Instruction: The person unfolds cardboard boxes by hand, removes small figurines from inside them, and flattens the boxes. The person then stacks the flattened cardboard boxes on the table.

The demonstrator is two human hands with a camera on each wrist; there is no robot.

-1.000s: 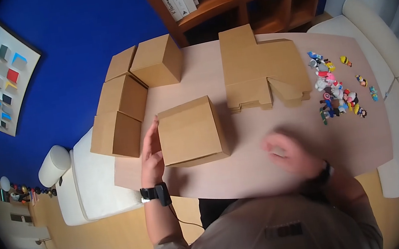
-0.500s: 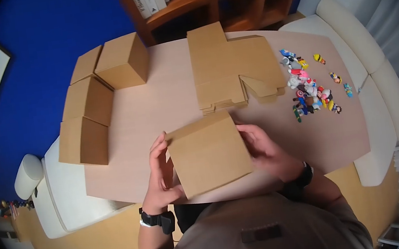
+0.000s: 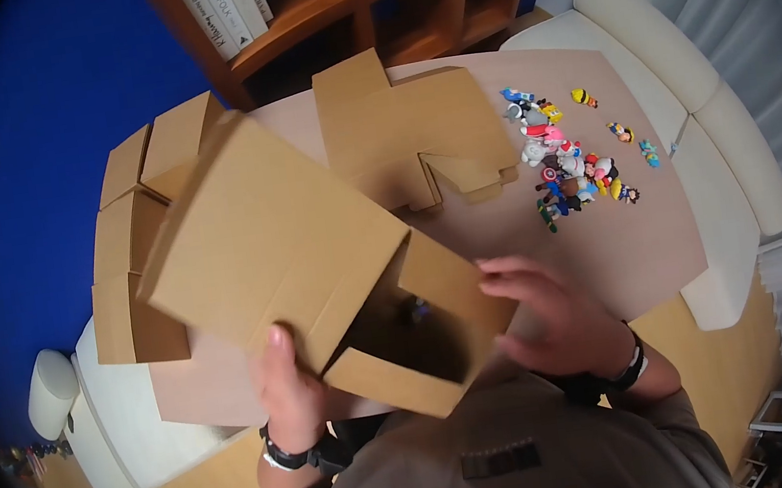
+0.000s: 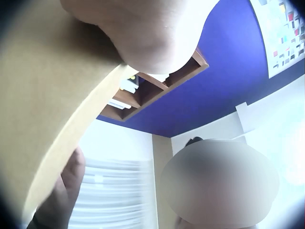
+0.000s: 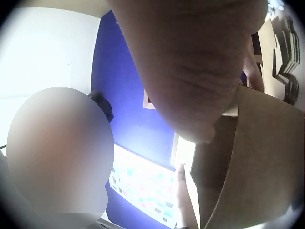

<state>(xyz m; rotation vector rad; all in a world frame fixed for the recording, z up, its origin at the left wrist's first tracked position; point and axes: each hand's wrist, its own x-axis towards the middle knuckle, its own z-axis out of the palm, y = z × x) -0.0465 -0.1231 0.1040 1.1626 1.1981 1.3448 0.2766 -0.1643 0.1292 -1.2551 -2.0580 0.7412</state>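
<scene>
A cardboard box [image 3: 399, 381] is tilted in front of the torso in the head view, its broad lid [image 3: 276, 229] swung up toward the left. A small, indistinct item [image 3: 417, 310] shows in the dark interior. My left hand [image 3: 292, 390] grips the box near the lid's fold, thumb on top. On the other side, my right hand [image 3: 559, 321] has loosely spread fingers right at the box's side wall. The right wrist view shows the box wall [image 5: 267, 157] close below that hand; in the left wrist view, cardboard [image 4: 43, 95] fills the left.
Closed cardboard boxes [image 3: 119, 240] stand along the table's left side. Flattened cardboard [image 3: 415, 127] lies at the back middle, with several small toy figures [image 3: 579, 170] to its right. Behind the table [image 3: 649, 250] is a wooden shelf [image 3: 312, 17]; a white sofa [image 3: 689, 106] is at right.
The closed box came nearer the body, was lifted and tilted, and its lid now stands open. My right hand came in from the right to the box. The head view has shifted.
</scene>
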